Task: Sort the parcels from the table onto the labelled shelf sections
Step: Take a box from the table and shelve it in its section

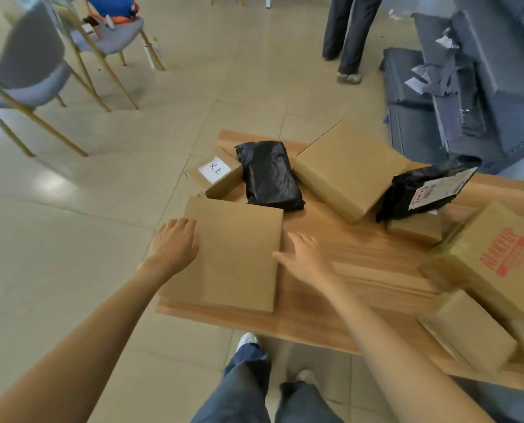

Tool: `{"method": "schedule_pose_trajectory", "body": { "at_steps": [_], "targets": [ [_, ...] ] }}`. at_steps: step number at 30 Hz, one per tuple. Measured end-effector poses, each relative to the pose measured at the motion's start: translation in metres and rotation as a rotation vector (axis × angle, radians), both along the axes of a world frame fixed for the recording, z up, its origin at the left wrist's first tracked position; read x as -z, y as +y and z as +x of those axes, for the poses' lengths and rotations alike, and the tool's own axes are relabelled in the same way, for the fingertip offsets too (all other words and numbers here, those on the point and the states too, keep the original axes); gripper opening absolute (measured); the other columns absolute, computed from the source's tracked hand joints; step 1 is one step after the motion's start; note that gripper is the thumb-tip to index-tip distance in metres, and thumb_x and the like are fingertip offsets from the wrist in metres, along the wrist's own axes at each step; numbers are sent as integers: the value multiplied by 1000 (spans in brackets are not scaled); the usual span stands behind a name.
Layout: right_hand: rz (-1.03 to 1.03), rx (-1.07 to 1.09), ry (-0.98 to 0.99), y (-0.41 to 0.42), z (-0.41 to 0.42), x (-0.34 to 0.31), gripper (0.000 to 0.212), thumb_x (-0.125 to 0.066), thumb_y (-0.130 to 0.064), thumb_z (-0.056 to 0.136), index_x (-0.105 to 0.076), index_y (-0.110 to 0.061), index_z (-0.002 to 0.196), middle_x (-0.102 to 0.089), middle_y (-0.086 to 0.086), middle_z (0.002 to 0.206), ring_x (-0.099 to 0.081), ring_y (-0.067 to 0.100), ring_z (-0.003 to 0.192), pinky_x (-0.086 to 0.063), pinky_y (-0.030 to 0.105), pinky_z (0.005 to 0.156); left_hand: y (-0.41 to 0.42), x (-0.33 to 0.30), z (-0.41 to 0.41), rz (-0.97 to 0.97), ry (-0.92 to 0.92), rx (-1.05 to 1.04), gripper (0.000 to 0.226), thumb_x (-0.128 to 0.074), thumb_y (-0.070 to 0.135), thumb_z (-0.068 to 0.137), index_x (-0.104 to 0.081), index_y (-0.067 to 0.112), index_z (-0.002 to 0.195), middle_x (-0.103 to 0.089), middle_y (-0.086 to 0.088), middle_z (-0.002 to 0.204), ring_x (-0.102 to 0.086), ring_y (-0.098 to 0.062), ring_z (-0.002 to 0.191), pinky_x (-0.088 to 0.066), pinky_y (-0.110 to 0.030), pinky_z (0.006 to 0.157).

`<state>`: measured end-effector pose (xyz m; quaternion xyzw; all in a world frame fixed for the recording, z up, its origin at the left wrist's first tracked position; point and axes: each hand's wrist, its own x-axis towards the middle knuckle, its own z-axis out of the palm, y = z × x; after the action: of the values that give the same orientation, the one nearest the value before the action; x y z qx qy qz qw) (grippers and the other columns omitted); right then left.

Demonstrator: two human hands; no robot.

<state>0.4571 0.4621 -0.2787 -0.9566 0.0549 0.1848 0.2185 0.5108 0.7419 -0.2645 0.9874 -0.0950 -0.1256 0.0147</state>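
Note:
A flat brown cardboard parcel lies at the near left corner of the wooden table. My left hand rests against the parcel's left edge, fingers curled on it. My right hand is at its right edge, fingers spread, touching or nearly touching it. Behind it sit a small box with a white handwritten label and a black plastic-wrapped parcel. A larger plain box and a black bag with a printed shipping label lie further right.
A box with red print and smaller boxes crowd the table's right end. Grey chairs stand on the tiled floor at left. A person's legs and a pile of dark grey material are beyond the table.

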Motion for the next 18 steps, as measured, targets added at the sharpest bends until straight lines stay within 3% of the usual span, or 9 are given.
{"method": "schedule_pose_trajectory", "body": {
  "at_steps": [5, 8, 9, 11, 13, 16, 18],
  "targets": [
    [271, 279, 107, 19, -2, 24, 91, -56, -68, 82, -25, -19, 152, -33, 3, 155, -25, 25, 144, -30, 44, 111, 38, 20, -6, -171, 131, -264, 71, -56, 52, 88, -36, 10, 142, -44, -12, 142, -40, -31, 130, -38, -46, 102],
    [504, 463, 207, 29, -8, 38, 79, -65, -60, 80, -38, -18, 142, -47, 3, 144, -45, 21, 130, -38, 30, 97, 47, 40, -13, -350, 284, -426, 89, -58, 61, 83, -27, 8, 147, -39, -13, 146, -39, -32, 132, -39, -49, 103],
    [570, 495, 252, 31, -10, 42, 71, -67, -58, 81, -43, -19, 135, -52, 1, 139, -52, 18, 120, -39, 27, 91, 48, 46, -16, -422, 343, -462, 87, -59, 59, 84, -29, 7, 146, -41, -13, 144, -43, -31, 128, -42, -46, 101],
    [698, 549, 329, 36, -14, 51, 60, -68, -55, 82, -47, -23, 128, -59, -3, 130, -56, 12, 106, -41, 25, 87, 47, 56, -20, -614, 444, -544, 73, -59, 53, 86, -39, 6, 138, -52, -10, 134, -55, -21, 106, -48, -32, 82],
    [774, 596, 357, 39, -18, 59, 60, -68, -54, 82, -50, -22, 129, -61, -6, 125, -58, 10, 105, -43, 25, 87, 46, 61, -24, -719, 471, -579, 63, -58, 52, 88, -45, 8, 131, -59, 0, 117, -55, -8, 88, -43, -20, 66],
    [800, 616, 338, 41, -21, 65, 62, -68, -53, 83, -52, -20, 133, -63, -6, 122, -59, 11, 109, -44, 27, 91, 48, 63, -25, -738, 442, -579, 57, -59, 51, 88, -49, 10, 125, -55, 13, 96, -53, 1, 82, -40, -18, 61],
    [800, 624, 326, 40, -24, 62, 59, -68, -51, 83, -55, -18, 131, -65, -7, 119, -61, 10, 107, -46, 27, 90, 49, 62, -27, -738, 446, -577, 54, -60, 51, 87, -51, 10, 122, -58, 12, 96, -55, -1, 84, -42, -20, 62]
  ]
}}
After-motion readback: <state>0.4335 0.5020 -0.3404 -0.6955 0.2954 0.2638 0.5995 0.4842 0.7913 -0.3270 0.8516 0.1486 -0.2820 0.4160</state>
